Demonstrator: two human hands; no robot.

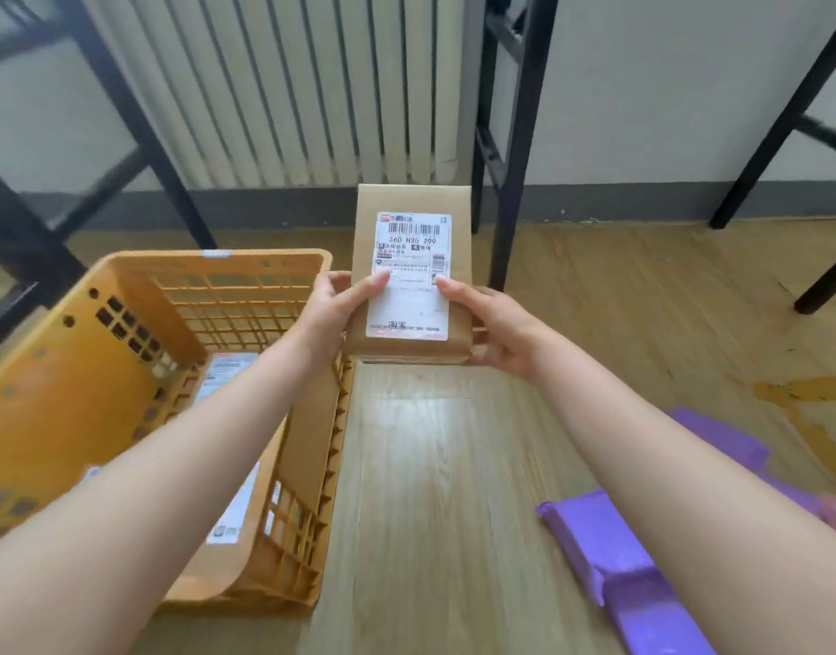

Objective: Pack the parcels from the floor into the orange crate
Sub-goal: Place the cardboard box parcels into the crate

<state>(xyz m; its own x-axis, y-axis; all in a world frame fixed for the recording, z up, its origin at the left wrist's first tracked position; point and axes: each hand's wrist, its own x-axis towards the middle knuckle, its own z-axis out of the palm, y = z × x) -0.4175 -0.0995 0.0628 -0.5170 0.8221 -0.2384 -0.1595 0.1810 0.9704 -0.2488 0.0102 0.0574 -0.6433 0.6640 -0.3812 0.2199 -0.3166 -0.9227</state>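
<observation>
I hold a brown cardboard parcel [409,205] with a white shipping label up in front of me, above the floor just right of the orange crate [99,352]. My left hand [333,309] grips its left edge with the thumb on the label. My right hand [489,323] grips its right edge, thumb on the label too. Inside the crate lie cardboard parcels with white labels [224,371], partly hidden by my left forearm. A purple plastic mailer [609,550] lies on the floor at the lower right.
The crate stands on a light wooden floor [435,489]. A white radiator [288,87] lines the wall behind. Black metal frame legs [515,182] stand just behind the parcel, and others at the left and far right. A second purple mailer [723,437] lies under my right forearm.
</observation>
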